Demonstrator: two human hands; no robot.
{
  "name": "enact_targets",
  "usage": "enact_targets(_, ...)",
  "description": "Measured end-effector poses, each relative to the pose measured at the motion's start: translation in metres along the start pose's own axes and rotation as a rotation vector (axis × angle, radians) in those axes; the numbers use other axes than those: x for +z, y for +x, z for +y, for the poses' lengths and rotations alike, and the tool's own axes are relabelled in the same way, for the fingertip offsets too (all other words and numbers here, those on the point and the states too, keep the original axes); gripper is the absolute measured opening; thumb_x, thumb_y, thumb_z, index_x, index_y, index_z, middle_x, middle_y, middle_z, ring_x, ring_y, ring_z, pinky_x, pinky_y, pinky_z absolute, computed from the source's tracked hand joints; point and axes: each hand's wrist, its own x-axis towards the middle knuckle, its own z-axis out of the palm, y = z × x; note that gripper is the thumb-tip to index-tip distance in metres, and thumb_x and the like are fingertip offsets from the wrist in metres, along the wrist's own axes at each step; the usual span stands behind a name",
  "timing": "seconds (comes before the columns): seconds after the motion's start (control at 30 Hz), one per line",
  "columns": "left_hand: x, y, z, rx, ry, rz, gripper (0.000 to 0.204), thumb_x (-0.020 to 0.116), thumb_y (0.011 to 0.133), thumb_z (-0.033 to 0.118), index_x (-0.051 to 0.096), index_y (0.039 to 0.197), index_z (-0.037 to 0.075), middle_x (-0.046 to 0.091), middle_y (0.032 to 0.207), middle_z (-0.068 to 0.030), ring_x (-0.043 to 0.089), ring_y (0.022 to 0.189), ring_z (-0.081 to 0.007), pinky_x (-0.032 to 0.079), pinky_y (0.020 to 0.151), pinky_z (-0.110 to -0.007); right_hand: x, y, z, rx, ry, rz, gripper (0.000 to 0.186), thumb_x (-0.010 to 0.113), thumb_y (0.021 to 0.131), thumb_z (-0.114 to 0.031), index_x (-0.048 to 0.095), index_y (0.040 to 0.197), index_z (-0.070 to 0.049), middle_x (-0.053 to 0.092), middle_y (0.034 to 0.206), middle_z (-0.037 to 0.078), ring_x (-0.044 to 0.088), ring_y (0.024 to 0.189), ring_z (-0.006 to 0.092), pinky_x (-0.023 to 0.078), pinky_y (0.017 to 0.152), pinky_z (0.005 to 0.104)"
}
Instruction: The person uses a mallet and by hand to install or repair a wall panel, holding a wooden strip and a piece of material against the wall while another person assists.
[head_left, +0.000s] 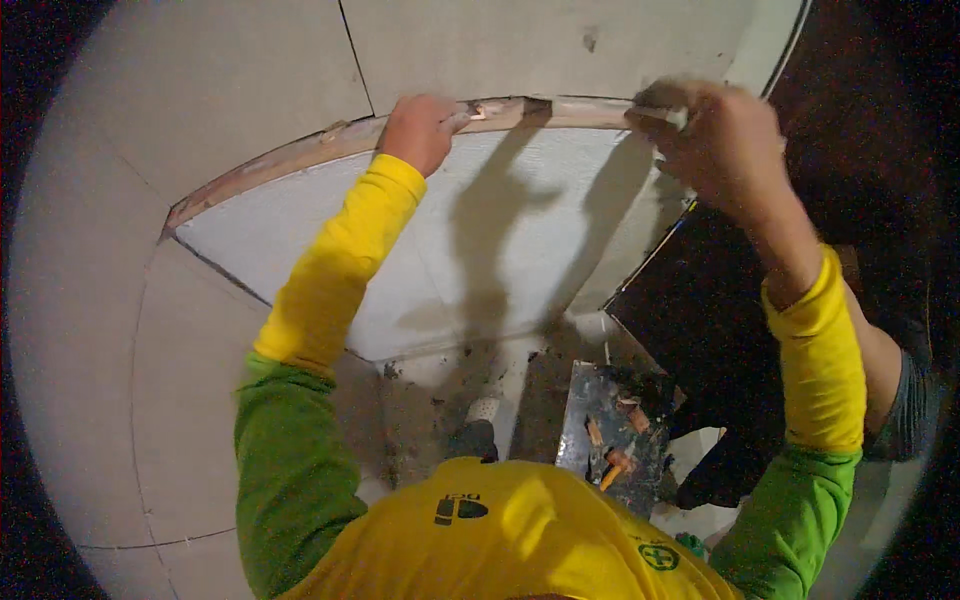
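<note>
A long brownish, rough strip point(300, 165) runs along the top edge of a white panel point(300, 225). My left hand point(418, 130) lies on this strip with its fingers curled in. By its fingertips is a small pale bit point(478, 110), too small to name. Farther right along the same strip is my right hand point(725, 140), blurred, its fingers closed around a pale flat piece point(678, 118) whose kind does not show. A dark notch point(537, 106) marks the strip between both hands.
Large beige tiles point(220, 80) surround the panel. On the floor below, a dark board point(580, 440) carries several brownish-orange chunks point(636, 415) and an orange-handled tool point(611, 475). A bare limb point(873, 370) and grey cloth point(908, 405) show at right, beside a dark area.
</note>
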Motion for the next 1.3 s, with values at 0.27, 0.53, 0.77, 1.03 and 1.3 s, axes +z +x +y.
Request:
enact_targets(0.27, 0.007, -0.008, 0.002, -0.083, 0.022, 0.066, 0.026, 0.068, 0.093, 0.032, 0.077, 0.102, 0.009, 0.073, 0.106, -0.0128, 0.063, 0.105, -0.0351, 0.047, 0.096, -0.046, 0.070, -0.102, -0.022, -0.248, 0.216, 0.403, 0.035, 0.074, 0.065, -0.010, 0.071, 0.099, -0.016, 0.056, 0.072, 0.005, 0.061, 0.068, 0.0296, 0.048, 0.058, 0.0434)
enact_targets(0.53, 0.018, -0.010, 0.000, -0.036, 0.052, 0.138, 0.026, 0.070, 0.092, 0.033, 0.078, 0.100, 0.010, 0.072, 0.100, -0.0129, 0.063, 0.102, -0.0350, 0.048, 0.093, -0.046, 0.094, -0.104, -0.042, -0.263, 0.212, 0.405, 0.035, 0.075, 0.066, -0.013, 0.071, 0.101, -0.017, 0.056, 0.070, 0.003, 0.060, 0.065, 0.0250, 0.046, 0.055, 0.0395)
enact_targets(0.77, 0.015, -0.009, -0.007, -0.048, 0.066, 0.128, 0.026, 0.071, 0.090, 0.033, 0.079, 0.097, 0.009, 0.072, 0.097, -0.0128, 0.063, 0.098, -0.0367, 0.049, 0.090, -0.048, 0.071, -0.066, -0.021, -0.229, 0.223, 0.398, 0.041, 0.079, 0.061, -0.015, 0.073, 0.101, -0.022, 0.062, 0.074, 0.006, 0.065, 0.071, 0.0303, 0.051, 0.059, 0.0448)
enact_targets(1.03, 0.015, -0.003, -0.003, -0.081, 0.124, 0.067, 0.027, 0.073, 0.088, 0.035, 0.078, 0.095, 0.009, 0.070, 0.097, -0.0160, 0.064, 0.096, -0.0384, 0.051, 0.087, -0.049, 0.006, 0.015, 0.000, -0.129, 0.243, 0.137, 0.026, 0.078, 0.090, -0.034, 0.077, 0.099, -0.009, 0.075, 0.078, 0.010, 0.074, 0.070, 0.0275, 0.057, 0.065, 0.0363)
enact_targets(1.3, 0.011, 0.003, -0.002, -0.144, 0.062, 0.050, 0.028, 0.075, 0.086, 0.038, 0.079, 0.090, 0.010, 0.069, 0.096, -0.0159, 0.063, 0.095, -0.0366, 0.051, 0.087, -0.048, 0.003, 0.041, 0.008, -0.274, 0.162, 0.257, 0.026, 0.077, 0.091, -0.034, 0.077, 0.100, -0.009, 0.071, 0.068, 0.012, 0.071, 0.062, 0.0247, 0.054, 0.061, 0.0360)
